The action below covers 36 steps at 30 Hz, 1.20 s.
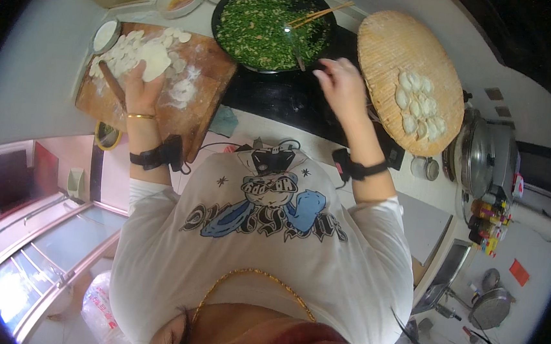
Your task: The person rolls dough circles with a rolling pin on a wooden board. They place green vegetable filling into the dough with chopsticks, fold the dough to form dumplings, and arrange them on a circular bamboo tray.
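Observation:
My left hand is over the wooden board and holds a round dough wrapper by its near edge. A rolling pin lies just left of that hand, and small dough pieces and loose flour cover parts of the board. My right hand, slightly blurred, is raised with bent fingers and nothing seen in it. It is between the black pan of chopped green filling and the round woven tray. Folded dumplings sit in rows on the tray.
Chopsticks and a metal utensil rest in the pan. Bowls stand behind the board, and a bowl of white powder at its left. A black cooktop lies below the pan. A lidded pot and glass jar are at right.

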### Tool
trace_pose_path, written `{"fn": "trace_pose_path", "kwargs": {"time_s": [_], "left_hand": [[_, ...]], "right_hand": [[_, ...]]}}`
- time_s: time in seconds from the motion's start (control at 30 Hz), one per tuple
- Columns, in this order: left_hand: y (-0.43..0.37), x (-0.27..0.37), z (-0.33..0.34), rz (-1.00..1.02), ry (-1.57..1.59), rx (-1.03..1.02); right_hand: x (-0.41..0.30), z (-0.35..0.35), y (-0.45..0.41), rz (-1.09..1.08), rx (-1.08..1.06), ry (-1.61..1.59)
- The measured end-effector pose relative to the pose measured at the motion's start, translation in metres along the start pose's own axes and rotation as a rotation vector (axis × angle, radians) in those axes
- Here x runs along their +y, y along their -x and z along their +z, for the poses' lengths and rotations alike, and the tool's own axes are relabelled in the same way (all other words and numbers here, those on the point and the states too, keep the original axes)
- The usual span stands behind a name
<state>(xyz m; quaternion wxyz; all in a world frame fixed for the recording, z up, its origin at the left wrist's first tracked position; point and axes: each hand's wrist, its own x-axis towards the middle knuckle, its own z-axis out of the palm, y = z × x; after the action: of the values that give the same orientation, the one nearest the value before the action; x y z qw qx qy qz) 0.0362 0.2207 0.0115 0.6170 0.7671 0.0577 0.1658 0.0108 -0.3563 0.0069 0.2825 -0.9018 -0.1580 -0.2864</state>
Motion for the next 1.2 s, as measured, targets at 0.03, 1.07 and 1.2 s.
{"fn": "trace_pose_path", "kwargs": {"time_s": [0.03, 1.07, 1.2], "left_hand": [[0.0, 0.003, -0.001, 0.002, 0.009, 0.004], [-0.014, -0.066, 0.14, -0.372, 1.146, -0.53], [-0.055, -0.082, 0.181, -0.523, 1.335, -0.595]], "right_hand": [[0.0, 0.031, -0.01, -0.003, -0.06, 0.025], [0.106, 0.152, -0.102, 0.79, 0.165, -0.808], [0.101, 0.146, -0.104, 0.826, 0.219, -0.994]]}}
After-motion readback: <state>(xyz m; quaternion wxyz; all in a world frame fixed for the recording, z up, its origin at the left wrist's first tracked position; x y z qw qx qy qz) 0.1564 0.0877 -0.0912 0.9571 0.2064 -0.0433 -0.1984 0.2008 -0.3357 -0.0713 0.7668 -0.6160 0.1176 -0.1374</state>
